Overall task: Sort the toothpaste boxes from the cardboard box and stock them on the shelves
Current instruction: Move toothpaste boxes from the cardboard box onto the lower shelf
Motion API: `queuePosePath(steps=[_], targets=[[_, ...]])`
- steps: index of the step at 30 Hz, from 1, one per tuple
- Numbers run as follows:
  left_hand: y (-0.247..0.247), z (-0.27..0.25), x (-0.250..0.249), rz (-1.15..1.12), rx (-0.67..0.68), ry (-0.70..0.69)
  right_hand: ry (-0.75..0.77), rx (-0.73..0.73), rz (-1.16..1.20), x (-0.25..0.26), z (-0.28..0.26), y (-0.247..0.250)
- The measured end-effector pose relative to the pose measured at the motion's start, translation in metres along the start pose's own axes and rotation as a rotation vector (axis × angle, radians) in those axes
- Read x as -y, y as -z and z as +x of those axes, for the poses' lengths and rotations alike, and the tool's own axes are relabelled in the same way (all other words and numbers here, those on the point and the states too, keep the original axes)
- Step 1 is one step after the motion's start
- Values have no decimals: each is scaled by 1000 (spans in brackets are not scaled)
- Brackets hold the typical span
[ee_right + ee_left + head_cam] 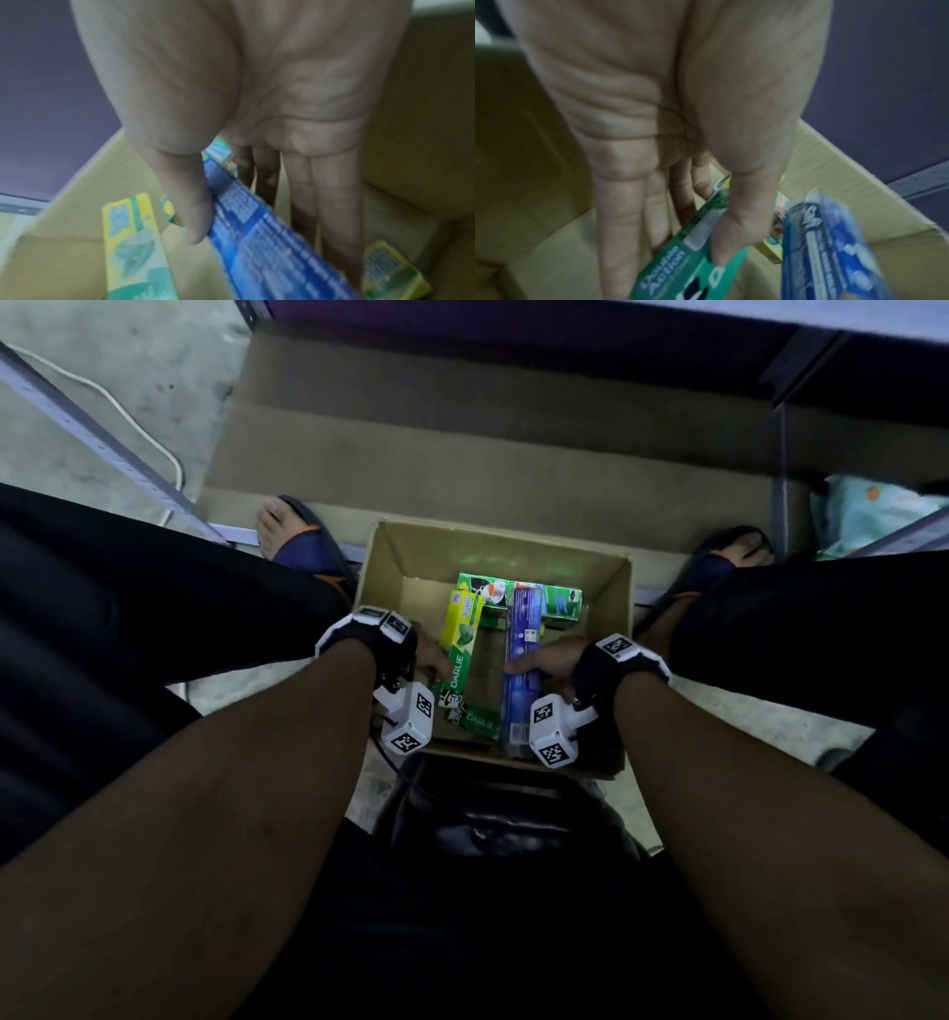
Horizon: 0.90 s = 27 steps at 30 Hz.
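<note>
Corrugated cardboard box [395,557] holds rectangular cartons. Left hand [429,654] pinches the green carton [459,654]. Right hand [549,660] grips the blue carton [521,629].

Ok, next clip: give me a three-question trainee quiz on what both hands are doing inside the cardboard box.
1. True or false: the left hand pinches the green-and-yellow Darlie toothpaste box.
2. Multiple choice: the right hand grips A) a red box, B) the long blue toothpaste box, C) nothing.
3. Fill in: both held boxes are over the open brown ____ box.

Key: 1 true; 2 B; 3 cardboard.
</note>
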<state>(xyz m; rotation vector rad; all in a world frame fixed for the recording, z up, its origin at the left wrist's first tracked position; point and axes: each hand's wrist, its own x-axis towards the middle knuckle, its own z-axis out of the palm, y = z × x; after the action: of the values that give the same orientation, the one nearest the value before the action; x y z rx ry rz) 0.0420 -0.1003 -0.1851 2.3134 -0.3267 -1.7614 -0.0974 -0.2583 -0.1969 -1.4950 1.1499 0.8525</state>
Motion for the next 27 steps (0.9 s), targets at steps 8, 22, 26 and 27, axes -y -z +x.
queuePosePath(steps=[8,22,26,27], targets=[[3,-33,-5,-130,-139,-165,266,-165,-24,9,-36,11],[10,-102,-19,-240,-261,-388,535,-235,269,12,-131,17],[17,-125,-24,-285,-294,-446,578,-279,237,16,-161,23],[20,-132,-25,-292,-294,-463,586,-281,252,18,-168,25]])
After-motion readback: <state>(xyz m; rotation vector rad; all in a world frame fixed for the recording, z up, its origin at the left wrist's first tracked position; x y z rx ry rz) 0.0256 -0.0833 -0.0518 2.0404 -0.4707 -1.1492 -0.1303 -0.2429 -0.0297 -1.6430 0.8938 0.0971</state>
